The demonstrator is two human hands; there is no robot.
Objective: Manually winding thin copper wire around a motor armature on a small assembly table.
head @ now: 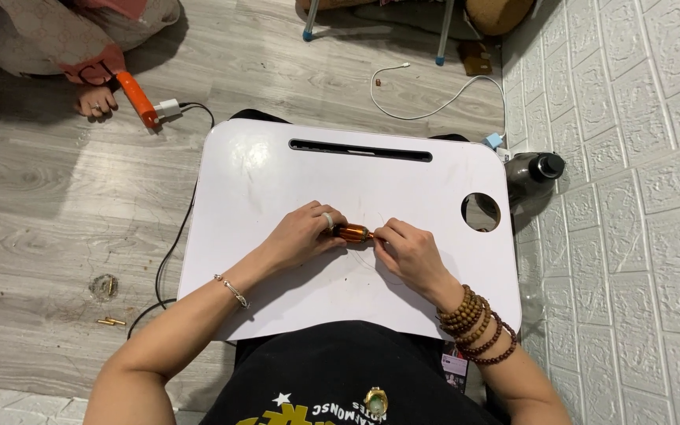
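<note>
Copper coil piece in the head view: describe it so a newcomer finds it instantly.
Start at the white lap desk with a slot along its far edge and a round hole at its right. Near its middle, the left hand and right hand meet; the small copper-wound coil lies gripped between their fingertips. It is the only shiny orange-brown thing on the white top.
</note>
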